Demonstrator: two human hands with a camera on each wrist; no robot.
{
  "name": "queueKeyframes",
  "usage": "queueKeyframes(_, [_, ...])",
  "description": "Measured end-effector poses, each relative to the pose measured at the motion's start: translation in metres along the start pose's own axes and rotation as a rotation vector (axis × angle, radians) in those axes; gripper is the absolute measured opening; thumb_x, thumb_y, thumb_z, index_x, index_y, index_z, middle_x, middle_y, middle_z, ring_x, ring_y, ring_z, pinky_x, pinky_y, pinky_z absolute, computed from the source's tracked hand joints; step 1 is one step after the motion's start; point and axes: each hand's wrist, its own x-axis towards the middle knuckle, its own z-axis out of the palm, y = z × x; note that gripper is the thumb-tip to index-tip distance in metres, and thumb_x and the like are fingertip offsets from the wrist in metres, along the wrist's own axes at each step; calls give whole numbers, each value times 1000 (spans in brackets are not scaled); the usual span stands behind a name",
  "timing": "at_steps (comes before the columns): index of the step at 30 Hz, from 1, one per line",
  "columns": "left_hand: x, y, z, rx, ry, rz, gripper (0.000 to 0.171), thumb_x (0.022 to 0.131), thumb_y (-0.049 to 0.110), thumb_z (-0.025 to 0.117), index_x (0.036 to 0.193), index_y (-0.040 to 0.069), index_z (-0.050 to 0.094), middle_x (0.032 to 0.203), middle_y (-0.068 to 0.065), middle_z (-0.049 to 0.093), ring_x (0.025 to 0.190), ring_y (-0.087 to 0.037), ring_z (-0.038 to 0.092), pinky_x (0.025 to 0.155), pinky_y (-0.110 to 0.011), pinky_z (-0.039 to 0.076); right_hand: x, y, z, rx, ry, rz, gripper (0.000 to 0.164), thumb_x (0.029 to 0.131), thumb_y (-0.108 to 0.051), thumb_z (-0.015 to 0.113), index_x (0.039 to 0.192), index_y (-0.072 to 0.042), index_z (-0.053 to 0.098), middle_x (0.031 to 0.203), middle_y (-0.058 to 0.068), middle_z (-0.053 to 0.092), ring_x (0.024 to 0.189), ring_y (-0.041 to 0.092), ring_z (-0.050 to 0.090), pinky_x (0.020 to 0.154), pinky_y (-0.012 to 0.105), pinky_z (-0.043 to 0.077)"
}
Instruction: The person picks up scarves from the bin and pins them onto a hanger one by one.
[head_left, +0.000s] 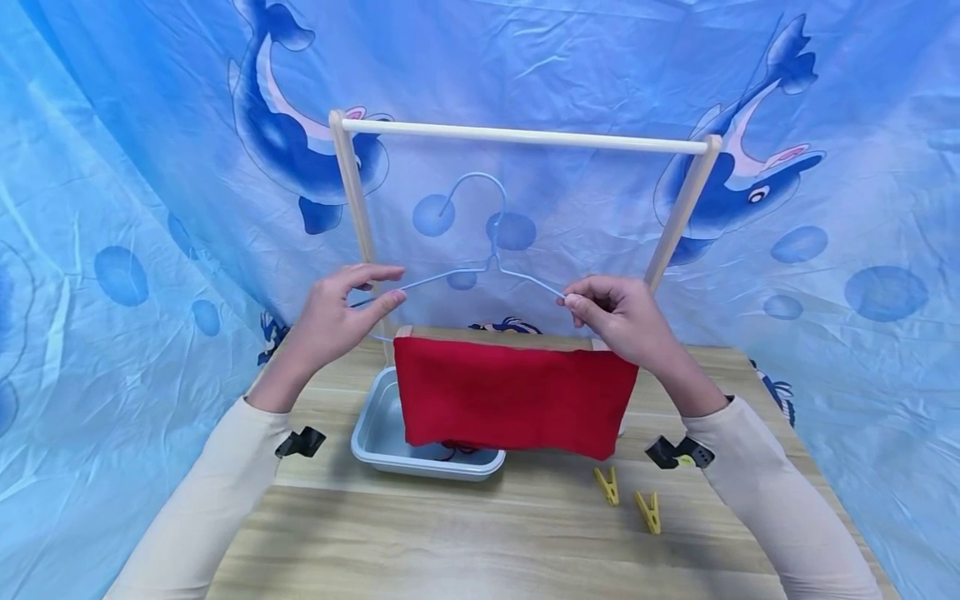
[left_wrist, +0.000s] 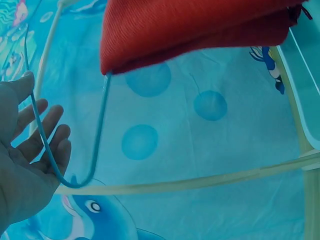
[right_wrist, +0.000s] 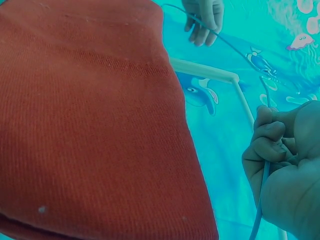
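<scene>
A light blue wire hanger is held up in front of the body, its hook at the top. A folded red cloth hangs over its lower bar. My right hand pinches the sloping wire on the right between thumb and curled fingers, as the right wrist view also shows. At the other end, my left hand is around the wire with a gap between its thumb and nearly straight forefinger. In the left wrist view the hanger's bent end lies against the left hand's loosely spread fingers.
Behind the hanger stands a rack with a white rod and wooden posts. A pale tub with something dark red inside sits below the cloth. Two yellow clothespins lie on the wooden table. A blue dolphin-print curtain surrounds the table.
</scene>
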Motion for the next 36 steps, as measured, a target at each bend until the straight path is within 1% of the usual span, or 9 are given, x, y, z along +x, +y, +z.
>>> queueKeyframes(3, [1, -5, -1, -25, -27, -35, 31, 87, 31, 70, 119, 26, 68, 114, 6, 67, 104, -12, 58, 86, -30, 45, 0, 1, -1, 2, -4, 1, 12, 94, -6, 59, 95, -7, 72, 68, 2, 59, 47, 14, 41, 42, 27, 32])
queueKeyframes(7, [1, -7, -2, -31, -55, -37, 27, 88, 29, 69, 115, 26, 70, 105, 7, 68, 92, -9, 60, 80, -23, 46, -1, 2, -1, 5, -7, 1, 13, 94, -6, 59, 95, -7, 71, 68, 2, 59, 46, 14, 40, 40, 27, 31])
queueKeyframes(10, [2, -8, -3, -38, -65, 0, 22, 88, 23, 70, 109, 21, 73, 95, 8, 68, 82, -7, 58, 73, -20, 47, -1, 2, -1, 1, -9, 0, 13, 94, -6, 59, 95, -8, 71, 68, 2, 60, 46, 14, 41, 40, 27, 31])
queueKeyframes(14, [2, -6, -4, -76, -59, 72, 19, 84, 8, 72, 102, 13, 75, 88, 3, 66, 74, -8, 54, 63, -18, 44, -1, 2, -2, 2, -9, 7, 13, 94, -6, 59, 95, -8, 71, 69, 2, 59, 47, 15, 41, 40, 27, 31])
queueKeyframes(17, [1, 2, -8, -116, -66, 113, 21, 81, -1, 72, 100, 6, 75, 84, -1, 65, 71, -9, 52, 58, -18, 42, -1, 0, -3, 3, -8, 14, 13, 94, -7, 59, 96, -7, 71, 70, 3, 59, 46, 15, 39, 40, 28, 30])
queueKeyframes(21, [-1, 15, -14, -153, -78, 157, 20, 80, -6, 71, 98, 1, 74, 80, -2, 63, 70, -10, 51, 56, -20, 39, 2, -2, -4, -7, -8, 7, 13, 94, -6, 59, 96, -7, 72, 69, 2, 59, 45, 15, 37, 41, 28, 30])
queueKeyframes(24, [-3, 16, -16, -176, -72, 173, 20, 79, -8, 72, 97, 1, 74, 79, -2, 63, 68, -10, 50, 52, -21, 37, 4, -2, -3, -12, -7, -5, 13, 94, -6, 59, 96, -8, 72, 69, 2, 59, 46, 15, 38, 42, 28, 31])
queueKeyframes(29, [-7, 12, -15, -210, -55, 155, 18, 78, -9, 72, 94, 0, 75, 76, -3, 63, 64, -10, 48, 49, -21, 34, 6, -3, -1, -12, -8, -15, 13, 93, -6, 60, 95, -8, 72, 69, 2, 59, 47, 14, 39, 43, 28, 31])
queueKeyframes(36, [-12, 14, -16, -245, -19, 92, 14, 78, -8, 73, 90, -1, 75, 70, -3, 60, 60, -10, 44, 47, -26, 30, 9, -1, 1, -8, -18, -18, 12, 93, -6, 60, 95, -8, 72, 69, 2, 59, 47, 14, 39, 43, 28, 31])
